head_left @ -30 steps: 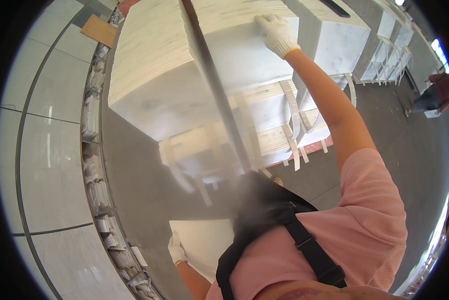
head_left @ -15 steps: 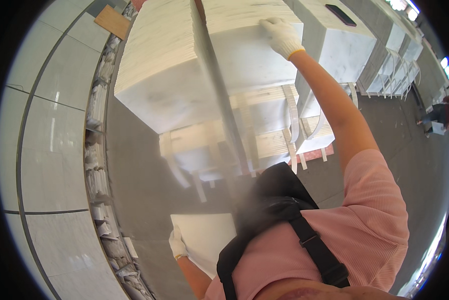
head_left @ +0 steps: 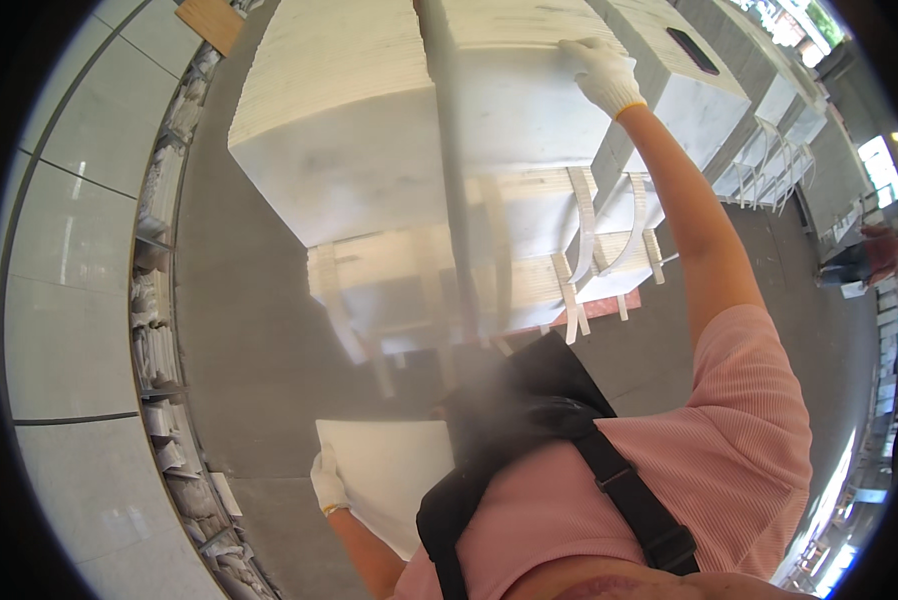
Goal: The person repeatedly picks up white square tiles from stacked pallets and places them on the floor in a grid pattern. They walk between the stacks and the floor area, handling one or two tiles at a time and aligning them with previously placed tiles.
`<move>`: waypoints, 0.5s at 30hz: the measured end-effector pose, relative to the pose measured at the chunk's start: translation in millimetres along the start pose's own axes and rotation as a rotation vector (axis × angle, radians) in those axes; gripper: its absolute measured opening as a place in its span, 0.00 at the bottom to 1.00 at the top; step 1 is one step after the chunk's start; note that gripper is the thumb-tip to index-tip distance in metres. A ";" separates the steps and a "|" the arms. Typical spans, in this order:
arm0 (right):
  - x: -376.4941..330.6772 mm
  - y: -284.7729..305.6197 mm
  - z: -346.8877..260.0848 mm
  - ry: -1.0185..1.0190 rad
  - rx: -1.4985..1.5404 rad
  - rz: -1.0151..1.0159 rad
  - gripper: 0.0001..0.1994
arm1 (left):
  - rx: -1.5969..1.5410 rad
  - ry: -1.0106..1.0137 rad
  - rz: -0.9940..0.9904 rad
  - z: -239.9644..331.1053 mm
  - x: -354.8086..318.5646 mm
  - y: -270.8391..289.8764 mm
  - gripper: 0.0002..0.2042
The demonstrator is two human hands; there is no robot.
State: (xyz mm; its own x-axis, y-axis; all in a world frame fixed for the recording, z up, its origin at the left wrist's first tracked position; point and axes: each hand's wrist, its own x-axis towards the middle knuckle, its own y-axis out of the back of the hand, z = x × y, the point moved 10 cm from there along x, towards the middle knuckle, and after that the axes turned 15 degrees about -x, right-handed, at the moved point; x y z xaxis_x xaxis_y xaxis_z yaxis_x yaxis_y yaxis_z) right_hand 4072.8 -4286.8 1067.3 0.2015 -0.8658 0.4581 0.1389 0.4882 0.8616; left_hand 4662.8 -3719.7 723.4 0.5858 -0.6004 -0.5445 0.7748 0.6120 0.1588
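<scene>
My left hand (head_left: 327, 480), in a white knit glove, grips the edge of a white stone tile (head_left: 389, 475) held low by my left side. My right hand (head_left: 603, 76), gloved alike, reaches far out with its fingers bent over the top edge of the front tile (head_left: 529, 105) in a middle row of upright white marble tiles. Most of its fingertips are hidden from here. To the left stands another long row of tiles (head_left: 344, 150), separated from the middle one by a narrow gap.
Strapped bundles of tiles (head_left: 389, 290) lie beneath the rows. A dark phone (head_left: 692, 50) rests on the row to the right. Along the left runs a rack of slabs (head_left: 152, 340) beside large pale panels (head_left: 74, 330). Another person (head_left: 869, 258) is far right.
My view has shifted slightly, moving the rack leftward in the picture. My right hand stays at the middle row's front tile, and my left hand still holds its tile.
</scene>
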 end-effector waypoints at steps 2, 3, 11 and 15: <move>1.5 8.1 -3.1 0.015 -0.069 -0.031 0.22 | -0.015 0.026 -0.022 -2.0 7.3 2.3 0.31; 5.7 12.2 -6.9 0.043 -0.121 -0.055 0.22 | -0.010 0.029 -0.026 -1.9 11.0 4.7 0.31; -22.9 -15.1 -39.2 0.239 -0.281 -0.697 0.19 | -0.062 0.003 -0.048 8.0 27.1 21.2 0.29; -62.1 2.6 -55.3 0.383 -0.333 -0.666 0.18 | 0.005 0.006 -0.061 16.5 29.8 23.3 0.28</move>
State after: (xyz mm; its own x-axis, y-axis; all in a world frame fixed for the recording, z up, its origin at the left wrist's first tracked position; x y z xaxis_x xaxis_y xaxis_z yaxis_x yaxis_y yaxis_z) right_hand 4114.3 -4225.8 1028.9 0.2832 -0.9168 -0.2816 0.6124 -0.0532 0.7888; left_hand 4702.2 -3731.8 724.5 0.5362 -0.6334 -0.5579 0.8101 0.5719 0.1294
